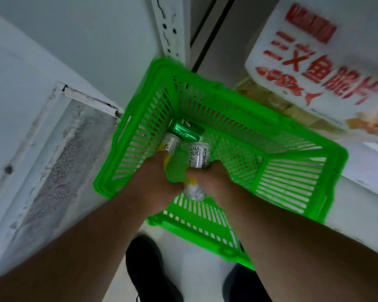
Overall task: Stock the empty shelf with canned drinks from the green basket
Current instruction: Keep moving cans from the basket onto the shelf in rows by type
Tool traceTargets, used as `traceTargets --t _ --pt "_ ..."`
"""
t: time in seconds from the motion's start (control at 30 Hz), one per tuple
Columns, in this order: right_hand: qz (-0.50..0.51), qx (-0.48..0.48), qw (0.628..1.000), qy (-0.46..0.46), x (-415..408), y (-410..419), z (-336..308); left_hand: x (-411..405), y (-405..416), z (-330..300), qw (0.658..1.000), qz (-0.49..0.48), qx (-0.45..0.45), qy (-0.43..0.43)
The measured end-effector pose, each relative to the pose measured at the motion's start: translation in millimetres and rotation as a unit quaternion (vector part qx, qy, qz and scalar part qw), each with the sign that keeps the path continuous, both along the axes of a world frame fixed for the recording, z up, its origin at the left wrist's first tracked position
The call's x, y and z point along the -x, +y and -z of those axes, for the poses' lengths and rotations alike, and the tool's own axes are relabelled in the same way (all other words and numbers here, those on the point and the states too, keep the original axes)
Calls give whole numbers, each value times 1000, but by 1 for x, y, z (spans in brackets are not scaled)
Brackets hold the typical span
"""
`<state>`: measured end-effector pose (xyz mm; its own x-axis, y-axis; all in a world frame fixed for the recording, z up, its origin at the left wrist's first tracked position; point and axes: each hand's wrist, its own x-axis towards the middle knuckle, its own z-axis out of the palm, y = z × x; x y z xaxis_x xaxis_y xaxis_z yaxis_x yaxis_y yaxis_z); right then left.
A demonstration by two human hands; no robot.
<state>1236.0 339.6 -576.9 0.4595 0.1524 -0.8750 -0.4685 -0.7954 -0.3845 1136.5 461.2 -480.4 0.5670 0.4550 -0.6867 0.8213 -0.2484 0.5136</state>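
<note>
Both our forearms reach down from the near edge into the green basket, which sits on the pale floor in front of our dark shoes. Our left hand curls round a white can with a yellow band at the left side of the basket, the can's far end poking out past the fingers. Our right hand grips a white can printed CHA HUO, which stands up out of the fist toward the far side. Between the two hands, near the wrists, we see another white can with yellow, touching both; we cannot tell which hand holds it. On the basket floor, just beyond the held cans, a green can lies on its side against the far left corner. Left of the basket stands a scuffed white shelf unit, with a slotted white upright rising at the far side. To the far right sits a white carton with red lettering, blurred by motion
</note>
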Motion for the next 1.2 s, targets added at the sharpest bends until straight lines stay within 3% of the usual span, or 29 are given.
traceTargets --t 0.17,0.27,0.43,0.7,0.8,0.97,1.2 --pt "8 -50 998 -45 -20 -46 -110 0 -42 -95 998 -42 30 -41" --pt "16 -91 993 -67 -26 -70 -189 -4 -69 -167 997 -15 49 -57" --pt "42 -146 984 -91 -22 -107 -348 2 -103 -304 992 -2 81 -95" --pt "151 -245 951 -112 17 -167 -623 41 -136 -543 979 71 63 -181" --pt "146 -276 940 -136 34 -193 -700 44 -149 -612 970 95 56 -216" --pt "109 -260 936 -212 56 -237 -777 45 -188 -690 950 169 44 -259" --pt "158 -266 910 -277 69 -306 -824 33 -258 -737 928 225 38 -294"
